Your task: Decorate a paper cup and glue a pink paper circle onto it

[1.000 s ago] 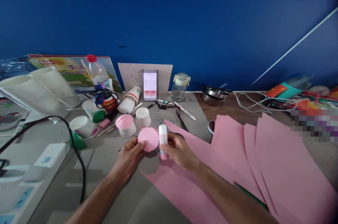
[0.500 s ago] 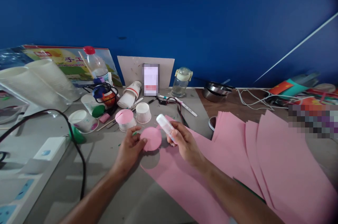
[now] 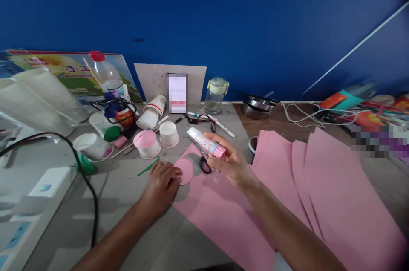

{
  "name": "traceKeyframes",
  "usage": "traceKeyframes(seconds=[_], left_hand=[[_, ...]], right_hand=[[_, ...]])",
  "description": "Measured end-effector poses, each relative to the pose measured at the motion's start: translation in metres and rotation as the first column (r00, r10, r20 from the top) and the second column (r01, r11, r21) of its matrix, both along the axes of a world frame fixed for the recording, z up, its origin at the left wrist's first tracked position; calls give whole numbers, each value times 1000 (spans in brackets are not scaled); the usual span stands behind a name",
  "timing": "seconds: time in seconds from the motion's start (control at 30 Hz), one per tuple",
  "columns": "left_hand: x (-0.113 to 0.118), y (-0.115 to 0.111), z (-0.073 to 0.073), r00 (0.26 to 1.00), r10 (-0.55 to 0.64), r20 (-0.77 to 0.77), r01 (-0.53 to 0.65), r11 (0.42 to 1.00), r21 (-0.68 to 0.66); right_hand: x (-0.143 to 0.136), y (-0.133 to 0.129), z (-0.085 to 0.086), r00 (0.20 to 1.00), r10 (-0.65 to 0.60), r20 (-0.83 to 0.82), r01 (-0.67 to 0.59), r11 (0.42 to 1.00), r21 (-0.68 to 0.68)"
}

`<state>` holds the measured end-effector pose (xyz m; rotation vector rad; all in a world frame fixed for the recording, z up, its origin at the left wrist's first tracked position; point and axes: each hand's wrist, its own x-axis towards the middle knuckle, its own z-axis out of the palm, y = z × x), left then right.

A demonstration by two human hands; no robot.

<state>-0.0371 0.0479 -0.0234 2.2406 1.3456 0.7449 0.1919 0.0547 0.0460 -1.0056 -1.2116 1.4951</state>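
My left hand [image 3: 163,182] has its fingers curled together on the left edge of a pink paper circle [image 3: 185,172], gripping it low over the grey table. In my right hand [image 3: 231,161] is a white patterned glue stick [image 3: 204,142] with a pink end, held slantwise above the paper. Black-handled scissors [image 3: 205,165] lie just below the glue stick. Under both hands spreads a pink paper sheet [image 3: 223,211] with round holes cut in it. Left of the circle, a paper cup [image 3: 151,151] has pink paper on its top [image 3: 145,139].
Another paper cup [image 3: 169,134] stands beyond the circle, and a green strip [image 3: 148,166] lies by my left hand. At the back are a phone [image 3: 177,94] and a glass jar [image 3: 216,96]. Pink sheets [image 3: 338,185] fan out at right. A black cable [image 3: 94,203] crosses the left side.
My left hand has turned palm down over the paper circle. My right hand has tilted the glue stick flatter, bringing its pink end into sight. The scissors now show. The view has shifted slightly.
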Motion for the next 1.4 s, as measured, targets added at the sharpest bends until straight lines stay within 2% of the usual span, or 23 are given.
traceKeyframes(seconds=[0.2,0.33,0.5,0.7,0.93,1.1,1.23,1.4], left_hand=[[-1,-4,-3,992,92,-87,-79,987,142],[-2,-3,-3,988,124,-89,-114,988,105],[-6,-1,0,982,102,-160,-98,995,31],[-9,-2,1,984,57,-170,-51,998,43],[-18,4,5,984,-89,-153,84,996,-36],[-20,6,1,980,-95,-175,87,995,-52],[-20,6,-3,976,-96,-195,88,995,-48],[-20,6,-3,977,-107,-186,100,994,-50]], right_hand=[[11,-2,16,992,36,122,-36,999,-1],[9,-10,16,954,44,296,-54,998,27],[1,-17,8,897,42,441,-92,991,93],[-2,-24,-13,900,55,432,-142,975,174],[-7,-27,-24,846,132,517,-268,943,197],[-9,-28,-30,789,7,615,-319,859,400],[-10,-30,-37,673,-129,728,-387,777,496],[-12,-32,-43,551,-269,790,-506,646,572]])
